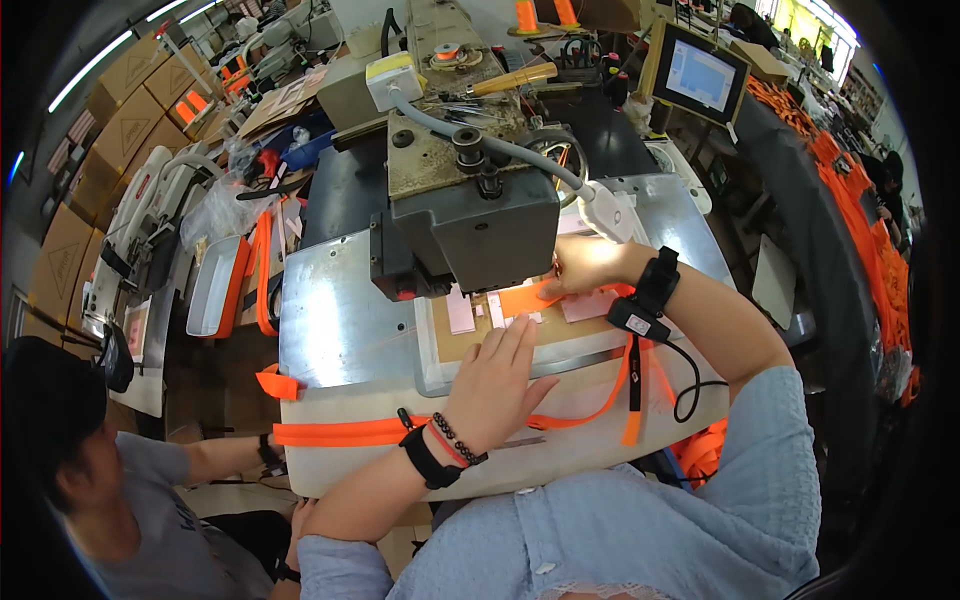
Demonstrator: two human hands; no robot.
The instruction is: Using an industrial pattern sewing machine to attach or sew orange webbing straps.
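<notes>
My right hand [580, 268] is closed on a flat orange piece [518, 300] under the grey machine head [470, 240], its thumb pressing down and some fingertips hidden. The piece lies on a cardboard jig [450, 350] with pink and white pads, set on a metal plate [340, 330]. My left hand [495, 385] is open, fingers stretched out and together, with the tips at the jig beside the orange piece. An orange zipper strip [350, 433] lies along the table's front edge, and another orange strap [622, 395] hangs near my right wrist.
A co-worker [120, 480] sits at lower left, arm reaching toward the table. A white-and-orange tray [212, 285] and another machine [135, 240] stand left. A screen [690, 75] is at back right. Orange material [860, 250] is heaped along the right side, beyond which another person is partly visible.
</notes>
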